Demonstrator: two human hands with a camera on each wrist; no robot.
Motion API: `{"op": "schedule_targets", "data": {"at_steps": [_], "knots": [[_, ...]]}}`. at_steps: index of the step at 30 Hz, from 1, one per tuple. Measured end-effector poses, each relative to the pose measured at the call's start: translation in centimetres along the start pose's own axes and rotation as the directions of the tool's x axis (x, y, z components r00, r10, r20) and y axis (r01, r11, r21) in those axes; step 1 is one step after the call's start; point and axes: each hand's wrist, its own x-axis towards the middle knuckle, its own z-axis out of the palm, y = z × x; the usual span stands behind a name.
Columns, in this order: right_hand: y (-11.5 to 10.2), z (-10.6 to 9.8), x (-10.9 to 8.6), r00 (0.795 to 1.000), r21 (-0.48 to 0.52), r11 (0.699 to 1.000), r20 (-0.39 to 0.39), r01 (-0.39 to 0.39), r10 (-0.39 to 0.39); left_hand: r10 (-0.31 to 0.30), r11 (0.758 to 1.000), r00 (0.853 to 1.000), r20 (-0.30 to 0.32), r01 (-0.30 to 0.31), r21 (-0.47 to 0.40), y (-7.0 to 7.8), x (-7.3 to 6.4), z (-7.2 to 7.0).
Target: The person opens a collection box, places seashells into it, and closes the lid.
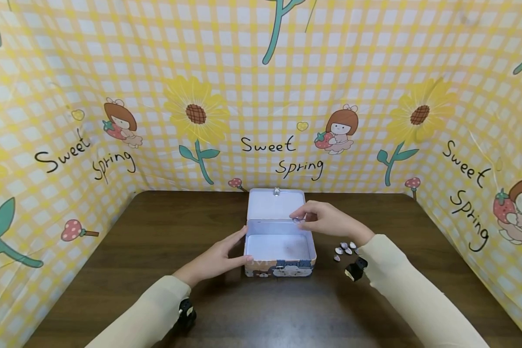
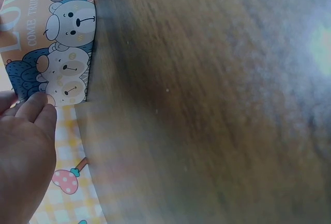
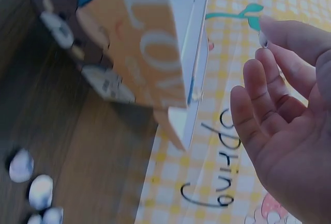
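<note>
Resting the left hand, fingers extended, against the left side of the box; seeing loose shells right of the box; reaching the right hand over the box's right rear, pinching a shell between thumb and fingertip; probably handling light, stiff, smooth, chippable, so better gripping by its edges

Surface: carried the box and the loose shells.
Cloth: hung behind the surface and along its left and right.
Box: stood on the surface, between the two hands.
Lid: stood open at the box's rear edge, before the cloth.
Left hand: was at the box's left side, fingers touching it.
Right hand: was over the box's right rear corner, held shell between its fingers.
Loose shells: lay right of the box.
</note>
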Motion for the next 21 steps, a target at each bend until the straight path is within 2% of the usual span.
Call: {"op": "schedule_targets", "data": {"at_steps": [9, 14, 21], "knots": [[-0.9, 2.3, 2.1, 0.997, 0.007, 0.998, 0.031, 0.067, -0.068, -0.012, 1.000, 1.000, -0.011, 0.012, -0.017, -0.1, 0.1, 0.0], [-1.0, 3.8, 3.1, 0.997, 0.029, 0.998, 0.043, 0.058, -0.059, -0.013, 1.000, 1.000, -0.012, 0.012, -0.025, -0.1, 0.1, 0.1], [-1.0, 5.9, 4.2, 0.998, -0.002, 1.000, 0.049, 0.029, -0.029, -0.004, 1.000, 1.000, -0.013, 0.004, -0.017, -0.1, 0.1, 0.1]]}}
